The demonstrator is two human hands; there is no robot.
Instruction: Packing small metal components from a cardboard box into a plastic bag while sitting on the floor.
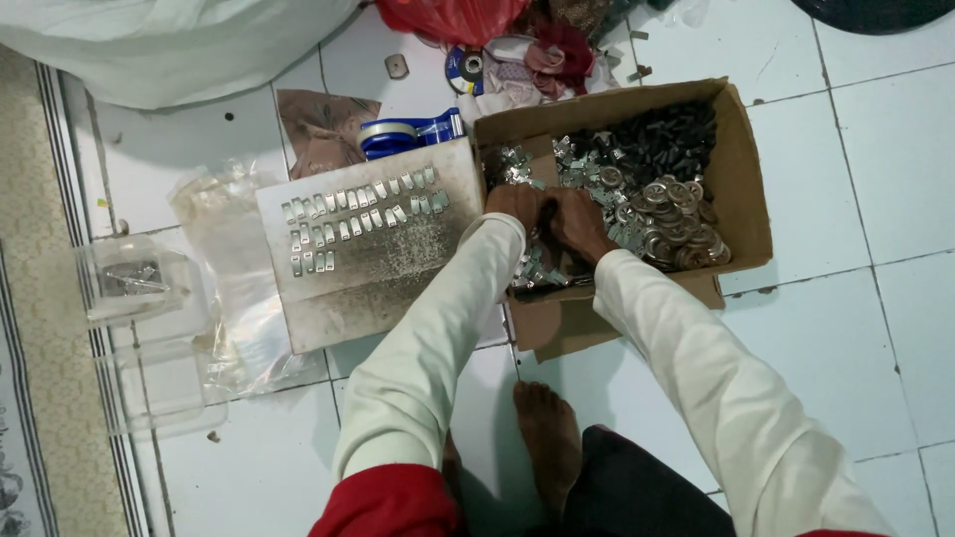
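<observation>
White tiled floor, both hands in parts box

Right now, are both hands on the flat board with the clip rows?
No. Both the left hand and right hand reach into the cardboard box, beside the board.

The light was even and rather cool, coming from overhead, and the white floor tiles threw it back softly without hard glare. Shadows were faint, deepest inside the cardboard box and under the sleeves. The picture was slightly soft throughout, grainy in the dark corners, and a little bent towards the edges
</observation>
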